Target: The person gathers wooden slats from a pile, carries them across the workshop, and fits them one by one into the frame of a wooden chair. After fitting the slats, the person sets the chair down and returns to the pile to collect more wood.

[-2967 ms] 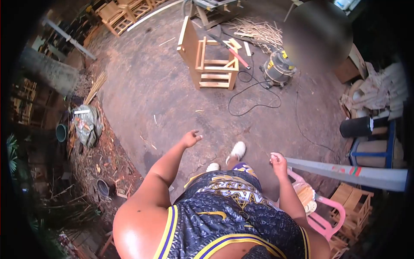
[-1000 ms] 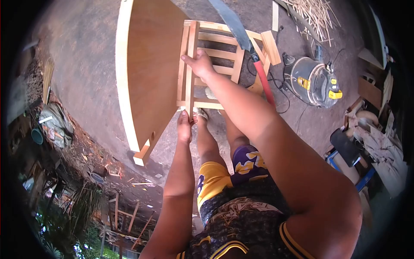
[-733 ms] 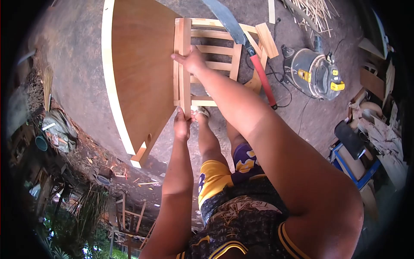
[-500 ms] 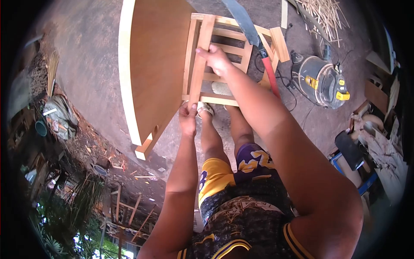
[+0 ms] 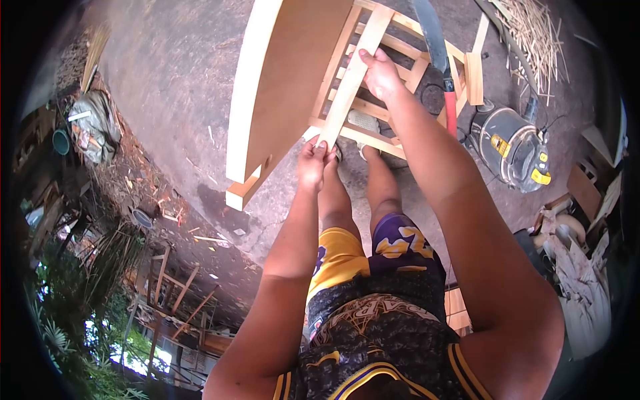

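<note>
A flat wooden slat [image 5: 348,83] slants above a slatted wooden frame [image 5: 400,45]. My left hand [image 5: 313,162] has its fingers closed on the slat's near end. Farther up the slat, my right hand [image 5: 380,72] grips its edge, thumb on the upper face. Just left of the slat stands a large wooden panel [image 5: 300,73] with a pale, thick edge. To the right of my right hand is a saw with a dark blade [image 5: 432,33] and a red handle [image 5: 451,112], lying across the frame.
A vacuum cleaner [image 5: 510,147] with yellow parts and a hose stands on the ground at the right. Thin sticks [image 5: 527,40] lie piled at the top right. A grey bag [image 5: 95,127] is at the far left, and a wooden rack [image 5: 175,283] at the lower left.
The panel, frame and saw appear farther right as the view shifts. Both hands keep hold of the slat, which now leans more to the right at its far end.
</note>
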Demonstrator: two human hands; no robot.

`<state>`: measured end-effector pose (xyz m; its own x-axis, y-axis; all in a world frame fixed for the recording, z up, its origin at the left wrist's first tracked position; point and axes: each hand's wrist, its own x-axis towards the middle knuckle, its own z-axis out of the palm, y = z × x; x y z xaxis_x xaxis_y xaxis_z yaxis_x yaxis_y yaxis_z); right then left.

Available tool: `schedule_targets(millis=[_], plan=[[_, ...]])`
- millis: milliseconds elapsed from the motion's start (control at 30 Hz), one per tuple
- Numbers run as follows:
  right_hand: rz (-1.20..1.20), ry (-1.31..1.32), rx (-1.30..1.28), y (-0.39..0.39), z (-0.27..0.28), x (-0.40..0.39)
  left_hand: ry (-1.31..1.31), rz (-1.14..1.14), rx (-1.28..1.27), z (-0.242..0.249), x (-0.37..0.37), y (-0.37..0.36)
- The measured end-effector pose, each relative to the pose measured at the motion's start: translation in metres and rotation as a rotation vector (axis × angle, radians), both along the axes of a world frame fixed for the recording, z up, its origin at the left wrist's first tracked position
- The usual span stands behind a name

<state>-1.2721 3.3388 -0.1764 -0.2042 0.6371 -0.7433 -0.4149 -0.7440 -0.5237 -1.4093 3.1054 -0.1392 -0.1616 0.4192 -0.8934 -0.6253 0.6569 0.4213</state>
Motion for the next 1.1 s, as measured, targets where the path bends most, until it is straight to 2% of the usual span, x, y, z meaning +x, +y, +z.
schedule_targets(millis=[200, 400, 500, 567, 633, 700, 733, 800, 833, 900, 967, 1033, 1100], plan=[[0.169, -0.282, 0.021, 0.000, 0.001, 0.004, 0.028, -0.031, 0.054, -0.002, 0.004, 0.004], [0.260, -0.362, -0.007, 0.007, 0.017, 0.004, 0.168, -0.094, 0.071, -0.016, 0.004, 0.016], [0.303, -0.420, -0.010, 0.012, 0.019, 0.005, 0.117, -0.141, 0.031, -0.020, 0.003, 0.016], [0.346, -0.539, 0.060, 0.018, 0.024, 0.006, 0.114, -0.128, 0.031, -0.016, 0.004, 0.018], [0.410, -0.501, 0.135, 0.029, 0.031, 0.007, 0.113, -0.115, 0.029, -0.015, 0.005, 0.018], [0.485, -1.372, 0.583, 0.039, 0.040, 0.006, 0.140, -0.107, 0.036, -0.015, 0.007, 0.018], [0.491, -1.373, 0.586, 0.045, 0.034, 0.011, 0.138, -0.101, 0.036, -0.014, 0.008, 0.019], [0.432, -1.556, 0.993, 0.069, 0.020, 0.024, 0.164, -0.084, 0.069, -0.013, 0.009, 0.018], [0.438, -1.554, 0.995, 0.082, 0.015, 0.031, 0.163, -0.079, 0.066, -0.014, 0.010, 0.017], [0.840, -1.453, 0.881, 0.109, 0.016, 0.039, 0.205, -0.094, 0.074, -0.016, 0.011, 0.017], [0.902, -1.397, 0.887, 0.121, 0.026, 0.037, 0.196, -0.057, 0.065, -0.020, 0.014, 0.018], [0.953, -1.324, 0.751, 0.128, 0.026, 0.039, 0.182, -0.020, 0.059, -0.020, 0.019, 0.018], [0.970, -1.273, 0.747, 0.133, 0.023, 0.042, 0.151, 0.089, 0.051, -0.015, 0.022, 0.018]])
